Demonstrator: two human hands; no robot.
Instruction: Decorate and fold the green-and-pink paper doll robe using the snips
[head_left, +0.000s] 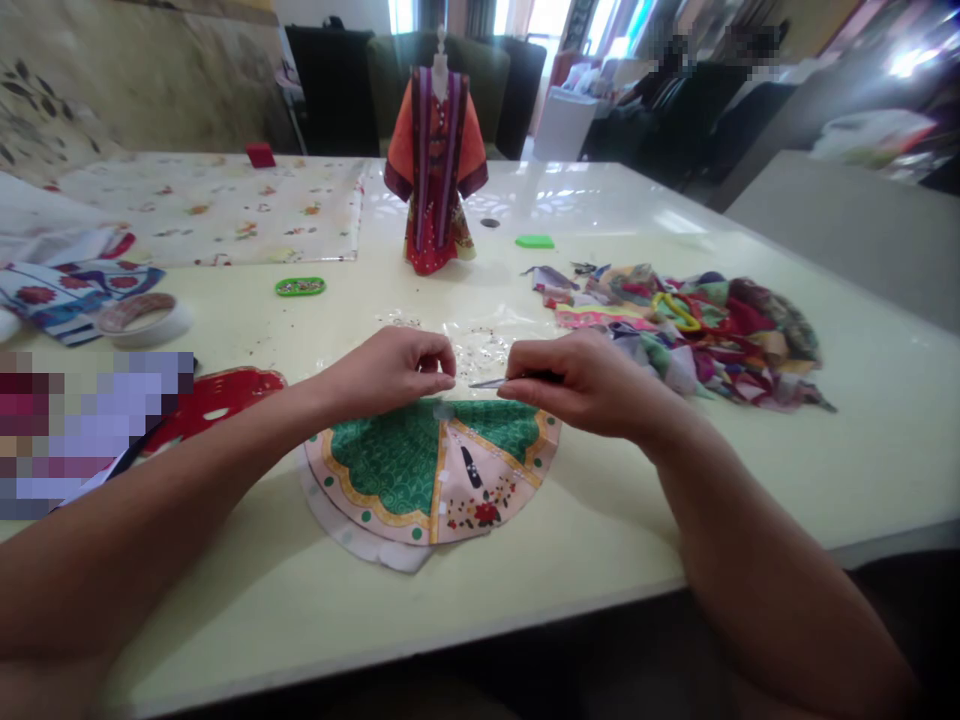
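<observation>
My right hand [581, 385] is closed around slim, pointed metal tweezers [487, 384], whose tip points left. Just left of that tip, my left hand [405, 365] has thumb and forefinger pinched together; anything between them is too small to make out. Below both hands lies a half-round fabric piece [390, 460], green with a cream and gold scalloped border and a panel of red flowers. White backing shows under its lower left edge. Small shiny bits [480, 350] are scattered on a clear sheet just beyond my fingers.
A doll form [439, 170] in a red and orange robe stands at the back. A green dish [300, 287] of tiny pieces, a tape roll [146, 320] and red fabric [217, 400] lie left. Fabric scraps [697, 335] with yellow-handled scissors [675, 312] are heaped right.
</observation>
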